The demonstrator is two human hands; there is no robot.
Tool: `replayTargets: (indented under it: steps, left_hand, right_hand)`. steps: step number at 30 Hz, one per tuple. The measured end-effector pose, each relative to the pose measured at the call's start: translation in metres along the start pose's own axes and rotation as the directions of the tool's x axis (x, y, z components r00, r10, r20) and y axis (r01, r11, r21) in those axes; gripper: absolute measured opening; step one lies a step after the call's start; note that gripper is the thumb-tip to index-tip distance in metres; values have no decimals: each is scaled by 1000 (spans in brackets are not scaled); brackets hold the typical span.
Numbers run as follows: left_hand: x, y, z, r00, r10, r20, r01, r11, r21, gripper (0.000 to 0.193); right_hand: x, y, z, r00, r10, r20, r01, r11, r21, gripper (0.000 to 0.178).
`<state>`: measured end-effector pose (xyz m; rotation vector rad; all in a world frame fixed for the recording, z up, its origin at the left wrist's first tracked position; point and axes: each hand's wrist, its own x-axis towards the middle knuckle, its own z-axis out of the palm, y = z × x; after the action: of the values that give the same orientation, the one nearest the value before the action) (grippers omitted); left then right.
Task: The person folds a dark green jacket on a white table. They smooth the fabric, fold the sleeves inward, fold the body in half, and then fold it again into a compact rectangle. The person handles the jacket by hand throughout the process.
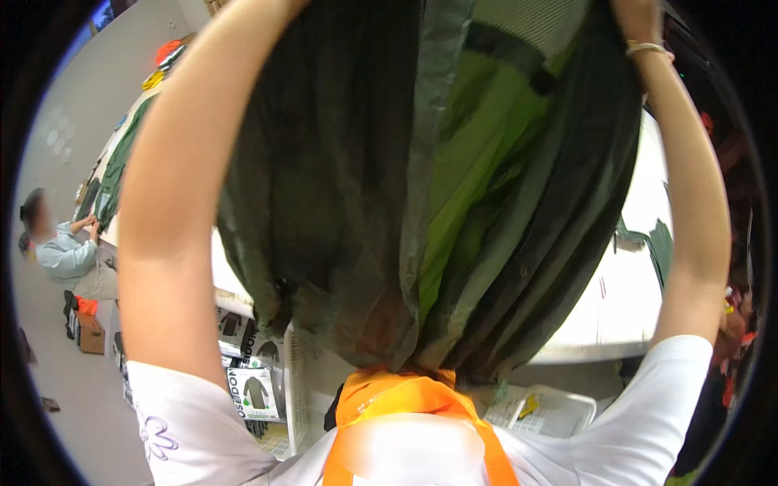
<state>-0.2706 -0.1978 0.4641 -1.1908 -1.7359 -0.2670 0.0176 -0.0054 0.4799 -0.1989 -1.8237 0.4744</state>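
A dark green rain jacket (324,178) hangs spread out in front of me, its upper part beyond the top edge. A brighter green panel (478,154) and grey mesh (531,28) show at its right half. A pale grey strip (433,113) runs down its middle. Both my arms are raised. My right hand (636,20), with a bracelet at the wrist, is at the jacket's upper right side, closed on it, its fingertips cut off by the edge. My left forearm (211,105) rises along the jacket's left side; the left hand is outside the picture.
A white table (600,316) stands behind the jacket, with dark green cloth (660,251) on its right. Below are packaged garments (255,393) and a white plastic basket (567,409). At far left a person (65,251) sits at the table, near a cardboard box (91,334).
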Motion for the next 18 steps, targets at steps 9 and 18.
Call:
replayTargets:
  steps: [9, 18]
  left_hand:
    - [-293, 119, 162, 850, 266, 456, 74, 795, -602, 70]
    - [-509, 140, 39, 412, 434, 801, 366, 726, -581, 72]
  right_hand:
    - [-292, 160, 155, 588, 577, 567, -423, 817, -393, 74]
    - [-529, -102, 117, 197, 903, 383, -565, 423, -708, 69]
